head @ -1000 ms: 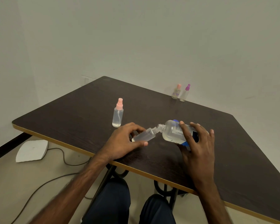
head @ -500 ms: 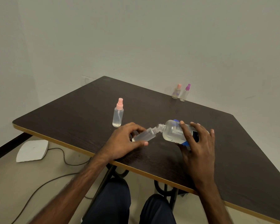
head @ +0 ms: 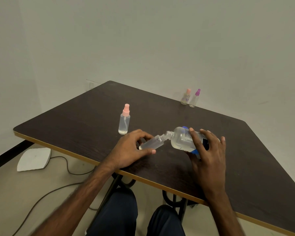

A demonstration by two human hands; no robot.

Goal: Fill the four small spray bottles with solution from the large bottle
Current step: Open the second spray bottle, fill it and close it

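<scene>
While the left grip (head: 131, 149) curls its thumb and fingers round the uncapped small spray bottle (head: 151, 143), that bottle leans with its open mouth raised toward the right, just above the dark tabletop (head: 75, 126). Meeting it mouth to mouth is the large bottle (head: 180, 138), tipped almost onto its side with its neck pointing left. The right grip (head: 209, 155) holds it from above, fingers spread over the label. Clear liquid lies along the lower side of the large bottle. How full the small bottle is, I cannot tell.

Just behind the left grip, a pink-capped spray bottle (head: 124, 121) stands upright with a little liquid at its bottom. Well apart, at the tabletop's far edge by the wall, a peach-capped bottle (head: 186, 98) and a purple-capped bottle (head: 194, 99) stand side by side. On the floor to the left lie a flat white object (head: 34, 159) and a cable (head: 71, 169).
</scene>
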